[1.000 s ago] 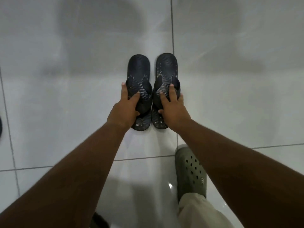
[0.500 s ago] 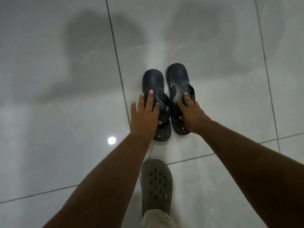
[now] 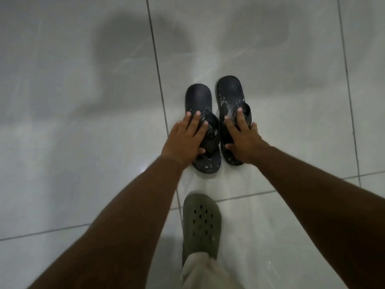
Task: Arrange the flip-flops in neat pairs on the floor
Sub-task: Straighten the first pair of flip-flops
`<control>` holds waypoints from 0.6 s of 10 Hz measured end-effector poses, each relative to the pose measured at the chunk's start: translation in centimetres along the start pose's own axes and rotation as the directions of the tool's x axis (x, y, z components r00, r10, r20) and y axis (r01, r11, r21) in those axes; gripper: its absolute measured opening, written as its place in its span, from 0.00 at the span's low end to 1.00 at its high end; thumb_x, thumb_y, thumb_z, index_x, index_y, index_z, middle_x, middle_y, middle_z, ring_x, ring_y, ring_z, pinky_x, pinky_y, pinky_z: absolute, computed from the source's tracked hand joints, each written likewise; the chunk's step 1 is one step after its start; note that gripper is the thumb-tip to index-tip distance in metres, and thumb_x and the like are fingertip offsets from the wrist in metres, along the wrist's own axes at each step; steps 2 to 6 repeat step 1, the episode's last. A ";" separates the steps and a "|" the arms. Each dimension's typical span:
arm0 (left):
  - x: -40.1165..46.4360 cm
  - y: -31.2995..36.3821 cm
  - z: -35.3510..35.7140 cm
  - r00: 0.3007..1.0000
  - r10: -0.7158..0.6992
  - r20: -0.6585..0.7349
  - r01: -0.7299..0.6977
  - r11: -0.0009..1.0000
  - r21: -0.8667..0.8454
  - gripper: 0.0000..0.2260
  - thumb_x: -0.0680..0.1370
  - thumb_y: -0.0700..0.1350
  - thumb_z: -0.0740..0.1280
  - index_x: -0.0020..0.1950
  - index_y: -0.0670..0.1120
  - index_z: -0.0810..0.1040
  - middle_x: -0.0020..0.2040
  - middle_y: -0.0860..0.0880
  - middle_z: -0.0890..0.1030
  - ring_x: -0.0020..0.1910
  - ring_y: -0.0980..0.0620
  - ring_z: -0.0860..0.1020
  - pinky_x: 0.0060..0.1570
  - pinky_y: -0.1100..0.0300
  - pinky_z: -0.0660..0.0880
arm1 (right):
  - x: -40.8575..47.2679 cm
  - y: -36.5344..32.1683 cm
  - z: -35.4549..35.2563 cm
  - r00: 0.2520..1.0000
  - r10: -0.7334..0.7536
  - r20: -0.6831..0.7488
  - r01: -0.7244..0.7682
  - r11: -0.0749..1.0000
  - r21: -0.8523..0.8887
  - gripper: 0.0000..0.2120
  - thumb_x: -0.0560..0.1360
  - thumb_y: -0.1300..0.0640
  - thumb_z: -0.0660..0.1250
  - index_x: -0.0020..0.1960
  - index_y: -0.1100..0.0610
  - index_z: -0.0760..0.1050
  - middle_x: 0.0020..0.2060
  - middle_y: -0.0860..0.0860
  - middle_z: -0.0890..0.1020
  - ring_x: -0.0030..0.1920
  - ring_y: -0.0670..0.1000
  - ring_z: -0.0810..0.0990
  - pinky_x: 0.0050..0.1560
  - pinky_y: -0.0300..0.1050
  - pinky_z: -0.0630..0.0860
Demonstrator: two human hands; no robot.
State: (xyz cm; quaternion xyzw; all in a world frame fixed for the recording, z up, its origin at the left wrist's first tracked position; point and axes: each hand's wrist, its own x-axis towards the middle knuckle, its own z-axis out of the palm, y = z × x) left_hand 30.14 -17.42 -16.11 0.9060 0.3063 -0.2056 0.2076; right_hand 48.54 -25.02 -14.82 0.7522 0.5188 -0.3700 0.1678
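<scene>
Two black flip-flops speckled with white lie side by side on the pale tiled floor, heels toward me. The left flip-flop (image 3: 198, 97) sits a little nearer to me than the right flip-flop (image 3: 230, 90). My left hand (image 3: 185, 140) rests flat on the left one, fingers straight and apart over its strap. My right hand (image 3: 242, 138) lies on the right one, fingers splayed across the strap and thumb at the sole's inner edge. Neither hand is curled around a strap.
My foot in an olive-green perforated clog (image 3: 201, 222) stands just in front of the pair, with a beige trouser leg (image 3: 200, 270) above it. A grout line (image 3: 158, 69) runs past the left flip-flop. Glossy white tiles surround the pair.
Both hands have loosened from gripping the straps to lying flat with fingers spread. The pair now rests on the floor, and the view has shifted so that it sits right of the grout line.
</scene>
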 end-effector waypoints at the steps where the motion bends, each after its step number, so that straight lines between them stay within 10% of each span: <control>1: -3.8 -1.6 -2.4 0.998 -0.065 -0.015 0.066 0.997 0.046 0.40 0.78 0.62 0.59 0.80 0.47 0.42 0.81 0.41 0.42 0.79 0.39 0.42 0.77 0.41 0.47 | -2.8 -1.1 -1.0 1.000 0.016 -0.001 -0.016 0.999 0.029 0.45 0.77 0.39 0.63 0.79 0.44 0.34 0.78 0.54 0.31 0.76 0.72 0.42 0.74 0.69 0.53; 6: -3.8 -1.6 -2.4 0.998 -0.065 -0.015 0.066 0.997 0.046 0.40 0.78 0.62 0.59 0.80 0.47 0.42 0.81 0.41 0.42 0.79 0.39 0.42 0.77 0.41 0.47 | -2.8 -1.1 -1.0 1.000 0.016 -0.001 -0.016 0.999 0.029 0.45 0.77 0.39 0.63 0.79 0.44 0.34 0.78 0.54 0.31 0.76 0.72 0.42 0.74 0.69 0.53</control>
